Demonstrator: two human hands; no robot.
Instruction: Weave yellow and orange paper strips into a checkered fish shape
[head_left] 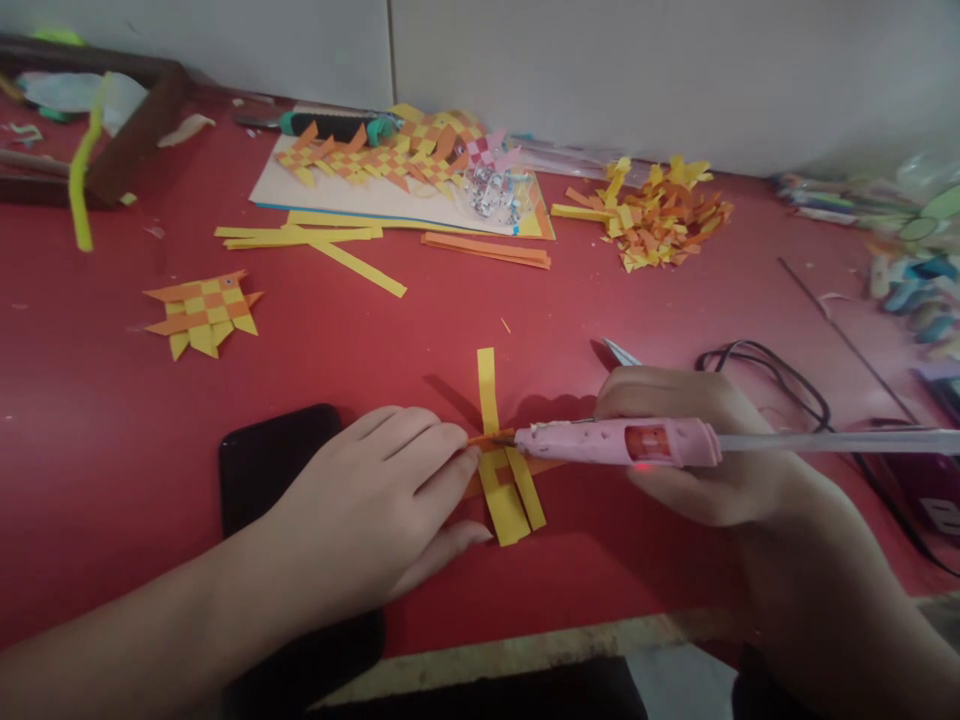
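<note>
My right hand (697, 440) grips a pink glue gun (600, 442) with a clear glue stick (832, 443) running out of its back end. The gun's nozzle touches a small weave of yellow paper strips (502, 505) crossed with orange ones. My left hand (390, 490) pinches an orange paper strip (484, 440) of that weave at its left side. Behind my left wrist lies a black phone (262, 460), partly covered by the arm. A finished woven paper fish (206, 312) in yellow and orange lies farther left.
Yellow strips (352, 262) and orange strips (487, 250) lie behind the work. Farther back are woven fish (360, 158) on a card stack, a green-black cutter (337, 125) and a heap of paper scraps (660, 220). A scissor tip (621, 352) and black cable (787, 370) lie near my right hand.
</note>
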